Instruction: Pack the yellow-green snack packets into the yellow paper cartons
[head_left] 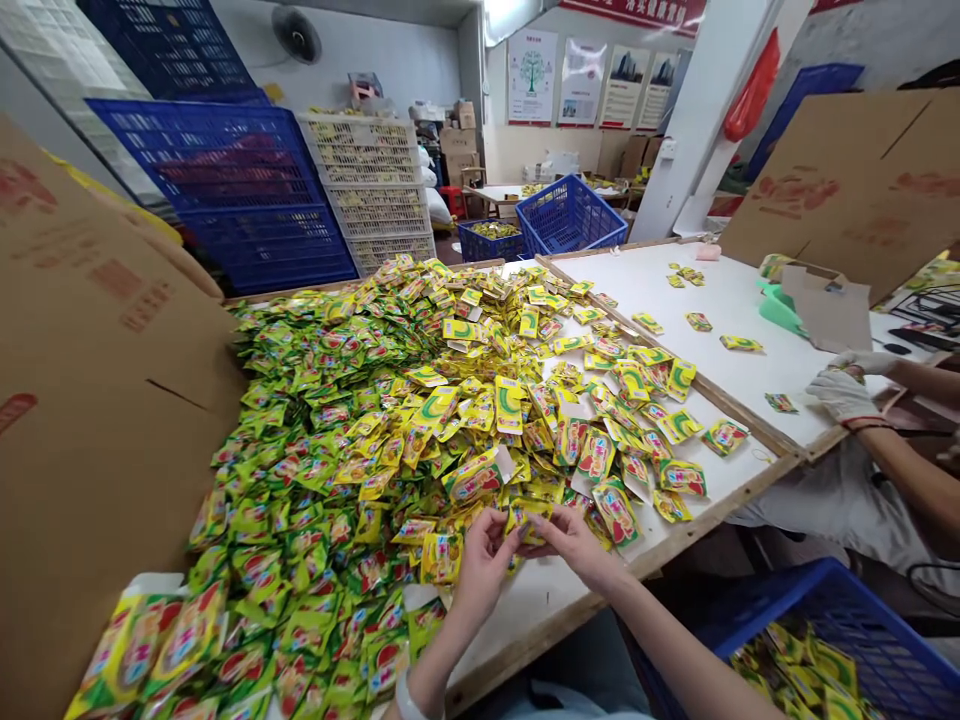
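Close to the table's front edge, my left hand (484, 560) and my right hand (579, 545) pinch a small yellow packet (525, 514) between them, one at each end. Around and behind them spreads a big heap of small packets, green ones (322, 370) to the left and yellow ones (390, 440) towards the middle. Flat little printed cartons lie on the heap, such as a yellow carton (508, 404) and an open-flapped carton (474, 478) just beyond my hands. What the packets contain is hidden.
A tall cardboard box (97, 400) borders the heap at left. A wooden strip (720, 400) divides the white table. A co-worker's gloved hands (847, 390) work at right. Below them, a blue crate (832, 580) holds packets. Stacked crates (367, 180) stand behind.
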